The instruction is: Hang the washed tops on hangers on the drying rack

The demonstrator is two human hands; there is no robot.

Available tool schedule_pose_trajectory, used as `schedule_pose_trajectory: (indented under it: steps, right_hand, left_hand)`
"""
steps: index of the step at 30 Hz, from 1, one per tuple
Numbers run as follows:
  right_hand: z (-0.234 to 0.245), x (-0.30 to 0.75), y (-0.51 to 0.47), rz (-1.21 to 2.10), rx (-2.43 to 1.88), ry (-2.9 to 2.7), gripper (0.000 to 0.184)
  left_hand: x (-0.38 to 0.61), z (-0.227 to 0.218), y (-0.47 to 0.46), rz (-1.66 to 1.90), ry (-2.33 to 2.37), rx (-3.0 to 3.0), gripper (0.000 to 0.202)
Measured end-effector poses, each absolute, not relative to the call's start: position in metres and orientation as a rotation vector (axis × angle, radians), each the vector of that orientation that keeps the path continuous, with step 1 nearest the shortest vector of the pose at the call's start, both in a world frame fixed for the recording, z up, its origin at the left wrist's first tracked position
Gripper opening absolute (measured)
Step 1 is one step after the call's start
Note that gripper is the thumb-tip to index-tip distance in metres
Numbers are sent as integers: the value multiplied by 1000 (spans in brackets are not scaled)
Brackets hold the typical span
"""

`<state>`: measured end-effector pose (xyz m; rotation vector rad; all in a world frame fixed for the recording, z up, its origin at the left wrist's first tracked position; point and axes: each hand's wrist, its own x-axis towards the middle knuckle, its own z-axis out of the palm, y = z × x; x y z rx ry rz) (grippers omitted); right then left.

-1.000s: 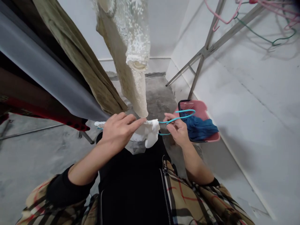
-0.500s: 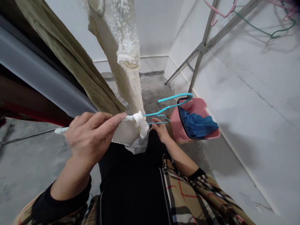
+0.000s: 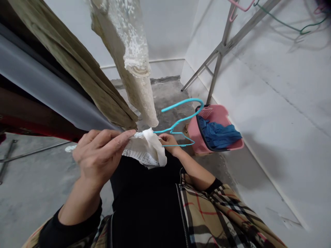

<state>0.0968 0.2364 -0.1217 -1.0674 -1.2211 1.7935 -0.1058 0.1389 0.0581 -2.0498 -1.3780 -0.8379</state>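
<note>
My left hand (image 3: 102, 155) is closed, pinching a white garment (image 3: 155, 146) together with one arm of a light blue clothes hanger (image 3: 184, 119). The hanger's hook points up and curls back to the left, while its other arm sticks out bare on the right. Around the near part of the hanger the cloth is bunched, with a gathered edge facing me. My right hand (image 3: 169, 142) is behind the bare arm, its fingers curled at the garment's right edge; the fingertips are partly hidden by the cloth.
A pink basket (image 3: 232, 119) holding blue cloth (image 3: 219, 134) stands right of my hands. Behind it rises a metal rack (image 3: 217, 65) against the wall, with pink and green hangers (image 3: 281, 26) above. Hanging clothes (image 3: 77, 75) fill the left, beside a flaking white pipe (image 3: 137, 58).
The hanger's hook has shifted left and tilted up. My right hand has moved left and slightly down to the garment's edge, and the cloth is spread wider.
</note>
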Motion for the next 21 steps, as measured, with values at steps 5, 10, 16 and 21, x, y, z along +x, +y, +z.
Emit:
schedule_pose_trajectory:
  steps: [5, 10, 16, 21]
  right_hand:
    - [-112, 119, 238, 1906, -1031, -849, 36]
    - [-99, 142, 242, 1885, -951, -437, 34]
    - [-76, 158, 255, 1619, -1015, -539, 31]
    - [-52, 172, 251, 1364, -1094, -792, 26]
  left_hand:
    - [-123, 42, 143, -1076, -1367, -1911, 35]
    - [-138, 23, 142, -1180, -1414, -1748, 32]
    - [-147, 11, 140, -1198, -1379, -1720, 32]
    - [-145, 3, 139, -1029, -1391, -1774, 30]
